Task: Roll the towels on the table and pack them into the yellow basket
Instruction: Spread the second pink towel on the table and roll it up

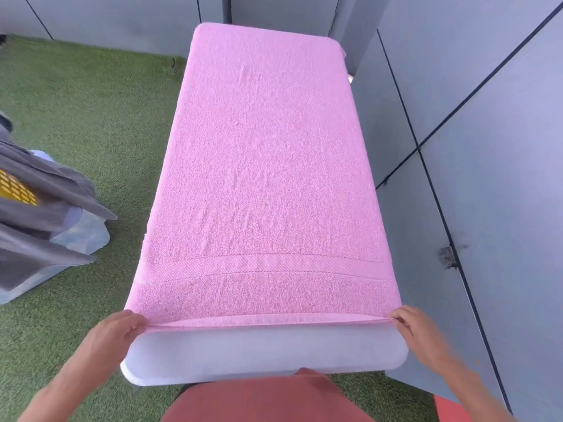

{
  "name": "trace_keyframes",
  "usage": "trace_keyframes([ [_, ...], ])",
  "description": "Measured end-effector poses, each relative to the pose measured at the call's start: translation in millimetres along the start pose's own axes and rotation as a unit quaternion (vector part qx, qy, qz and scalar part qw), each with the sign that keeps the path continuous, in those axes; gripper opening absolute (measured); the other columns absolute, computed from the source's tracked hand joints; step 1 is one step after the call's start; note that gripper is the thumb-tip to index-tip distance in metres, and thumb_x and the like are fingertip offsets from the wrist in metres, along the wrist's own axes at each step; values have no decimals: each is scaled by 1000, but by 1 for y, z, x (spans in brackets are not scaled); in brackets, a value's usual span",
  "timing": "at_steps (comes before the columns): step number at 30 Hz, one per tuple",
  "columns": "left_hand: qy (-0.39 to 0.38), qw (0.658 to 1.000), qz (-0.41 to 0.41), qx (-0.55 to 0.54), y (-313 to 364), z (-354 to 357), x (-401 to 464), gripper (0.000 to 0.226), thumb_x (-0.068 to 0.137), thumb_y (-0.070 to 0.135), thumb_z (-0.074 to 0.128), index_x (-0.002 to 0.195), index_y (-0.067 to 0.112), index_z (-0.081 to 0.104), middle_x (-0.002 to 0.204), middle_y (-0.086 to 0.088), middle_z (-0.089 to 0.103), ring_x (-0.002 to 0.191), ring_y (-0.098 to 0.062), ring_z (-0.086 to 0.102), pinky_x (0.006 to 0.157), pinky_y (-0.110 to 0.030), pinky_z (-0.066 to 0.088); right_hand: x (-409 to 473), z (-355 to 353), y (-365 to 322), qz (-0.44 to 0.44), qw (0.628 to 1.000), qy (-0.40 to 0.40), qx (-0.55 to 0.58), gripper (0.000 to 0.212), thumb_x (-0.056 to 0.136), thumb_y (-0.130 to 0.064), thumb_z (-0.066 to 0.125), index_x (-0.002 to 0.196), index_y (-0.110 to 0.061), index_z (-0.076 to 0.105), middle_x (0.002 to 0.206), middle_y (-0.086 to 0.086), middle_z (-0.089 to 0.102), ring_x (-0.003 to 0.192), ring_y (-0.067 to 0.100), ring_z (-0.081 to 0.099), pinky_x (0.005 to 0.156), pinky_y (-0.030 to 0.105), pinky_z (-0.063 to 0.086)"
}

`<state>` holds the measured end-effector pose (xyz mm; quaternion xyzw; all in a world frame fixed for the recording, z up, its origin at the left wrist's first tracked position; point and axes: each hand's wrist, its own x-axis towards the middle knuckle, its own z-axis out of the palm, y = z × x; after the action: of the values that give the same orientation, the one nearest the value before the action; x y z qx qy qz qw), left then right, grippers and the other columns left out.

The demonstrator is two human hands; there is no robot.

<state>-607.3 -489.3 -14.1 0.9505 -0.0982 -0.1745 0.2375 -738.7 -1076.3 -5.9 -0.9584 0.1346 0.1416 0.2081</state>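
Green turf floor (91, 117), grey wall panels (487, 117) from 12 to 4 o'clock. White table (265, 354) runs 6 to 12 o'clock; pink towel (262, 166) lies flat over nearly all of it, bare strip at the near end. Grey cloths (45, 208) heaped at 9 o'clock, draped over the yellow basket (15, 187), only a patch showing. Left hand (118, 330) pinches the towel's near corner at 7 o'clock; right hand (417, 324) pinches the opposite corner at 5 o'clock.
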Motion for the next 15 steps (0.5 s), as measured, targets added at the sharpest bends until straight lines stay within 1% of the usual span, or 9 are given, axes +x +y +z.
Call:
trace_keyframes([
  [2,-55,997,-43,-43,4,-10,10,16,86,10,69,88,26,70,82,10,68,75,-9,64,68,-31,52,11,-14,-5,26,997,-74,16,33,89,-3,62,75,-32,54,77,-11,58,74,3,54,68,11,38],
  [4,-54,993,-75,-70,13,-17,19,15,84,13,71,88,27,65,81,8,69,73,-8,66,65,-29,51,24,-22,-6,65,992,-96,47,27,85,-4,67,72,-26,58,72,-6,61,68,8,54,64,13,39],
  [6,-16,994,-83,-62,21,-21,25,20,79,10,76,81,24,62,78,6,65,70,-11,63,62,-32,50,33,-23,-8,106,989,-70,75,23,79,-2,73,72,-21,63,70,1,65,67,18,58,63,18,42],
  [7,1,996,-77,-43,21,-21,25,23,76,8,78,76,23,62,77,6,62,70,-13,60,63,-34,49,34,-23,-10,117,988,-55,79,24,77,0,75,70,-21,63,69,2,65,66,20,59,63,21,43],
  [9,44,998,-39,31,21,-16,23,22,71,4,80,70,20,65,73,5,57,72,-20,52,63,-36,45,34,-20,-15,99,993,-10,59,28,73,2,76,66,-21,64,69,-2,62,67,17,59,63,23,44],
  [11,86,991,14,100,21,-3,13,18,70,-3,78,74,12,70,75,1,58,74,-23,48,59,-37,46,25,-14,-22,74,996,41,33,23,75,2,74,68,-19,65,74,-7,55,70,10,56,64,22,41],
  [12,99,988,32,113,22,6,7,21,69,-9,76,80,8,71,78,-1,60,75,-23,49,57,-37,47,17,-9,-27,68,996,59,30,22,78,2,71,71,-18,64,76,-9,53,71,7,55,64,22,40],
  [14,114,987,33,105,25,22,-7,32,68,-17,72,93,3,68,91,-7,62,82,-26,53,61,-40,52,3,4,-31,59,993,94,35,26,82,5,64,74,-19,60,78,-10,53,74,4,53,64,23,39],
  [15,123,988,26,95,26,30,-12,38,67,-20,70,99,1,67,98,-11,62,89,-30,55,66,-44,54,-1,10,-33,57,992,106,37,27,82,6,62,77,-20,59,80,-10,54,76,6,53,66,23,38],
])
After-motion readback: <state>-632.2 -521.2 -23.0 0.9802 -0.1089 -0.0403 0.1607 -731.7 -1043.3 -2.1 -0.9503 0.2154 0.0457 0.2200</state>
